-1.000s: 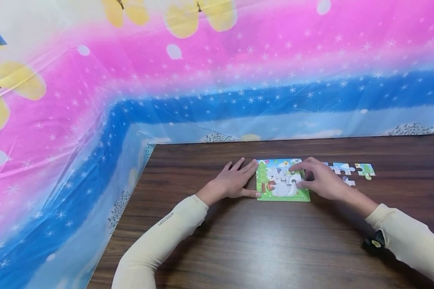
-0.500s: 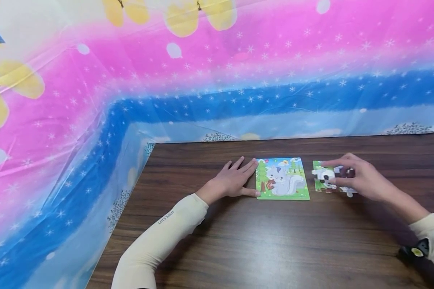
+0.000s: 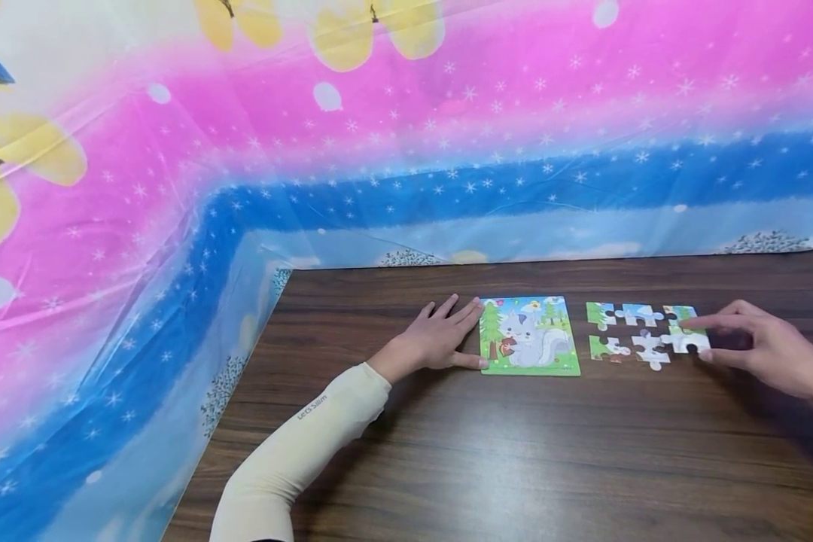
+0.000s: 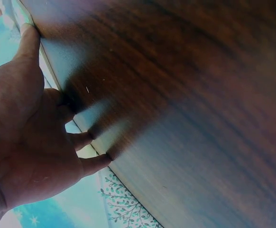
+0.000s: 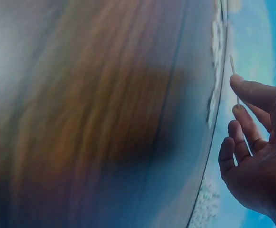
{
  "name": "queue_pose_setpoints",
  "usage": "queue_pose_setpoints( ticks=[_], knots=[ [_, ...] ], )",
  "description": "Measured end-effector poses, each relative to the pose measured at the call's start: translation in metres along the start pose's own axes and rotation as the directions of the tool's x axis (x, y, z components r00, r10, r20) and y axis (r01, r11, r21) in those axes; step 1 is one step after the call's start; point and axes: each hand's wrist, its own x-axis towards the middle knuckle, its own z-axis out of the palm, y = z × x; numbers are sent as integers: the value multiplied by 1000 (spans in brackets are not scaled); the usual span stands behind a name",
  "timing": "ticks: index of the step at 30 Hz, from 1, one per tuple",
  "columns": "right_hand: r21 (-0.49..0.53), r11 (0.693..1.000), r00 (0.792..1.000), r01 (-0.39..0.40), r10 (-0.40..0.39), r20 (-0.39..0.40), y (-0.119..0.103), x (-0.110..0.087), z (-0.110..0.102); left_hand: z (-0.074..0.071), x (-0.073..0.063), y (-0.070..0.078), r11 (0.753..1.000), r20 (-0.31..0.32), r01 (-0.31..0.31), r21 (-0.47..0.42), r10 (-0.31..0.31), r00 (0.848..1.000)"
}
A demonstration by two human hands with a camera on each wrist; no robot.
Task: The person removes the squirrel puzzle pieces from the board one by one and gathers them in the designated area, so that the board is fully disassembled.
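A square squirrel picture board (image 3: 530,336) lies on the dark wooden table. My left hand (image 3: 436,336) rests flat at its left side, fingers spread, with the fingertips and thumb touching its edge. To the right, my right hand (image 3: 768,342) pinches a white and green jigsaw piece (image 3: 686,341) between thumb and forefinger. In the right wrist view that piece (image 5: 235,85) shows edge-on as a thin strip above the table, and the other fingers are loosely bent. Several loose jigsaw pieces (image 3: 640,315) lie in two rough rows beside the held piece.
The wooden table (image 3: 488,452) extends towards me in front of the board. Behind it and along its left side hangs a pink and blue patterned cloth (image 3: 406,188).
My right hand has moved from above the board to the right, past the loose pieces, with a jigsaw piece between its fingers. My left hand has stayed at the board's edge.
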Motion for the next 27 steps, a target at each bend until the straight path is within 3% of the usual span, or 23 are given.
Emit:
queue_pose_setpoints(
  ticks=[5,11,18,27],
  knots=[
    [-17,1000,1000,-2,2,-8,16,-8,1,0,0,0,1000,-1,-6,-6,6,1000],
    [-6,1000,999,0,0,46,23,-7,3,-1,-1,0,1000,-2,-5,2,5,1000],
    [3,999,998,45,-45,39,26,-7,8,-1,-2,0,1000,-1,-6,-10,6,1000],
    [-42,999,998,21,-18,57,27,-5,9,-2,-2,0,1000,2,-5,-3,5,1000]
  ],
)
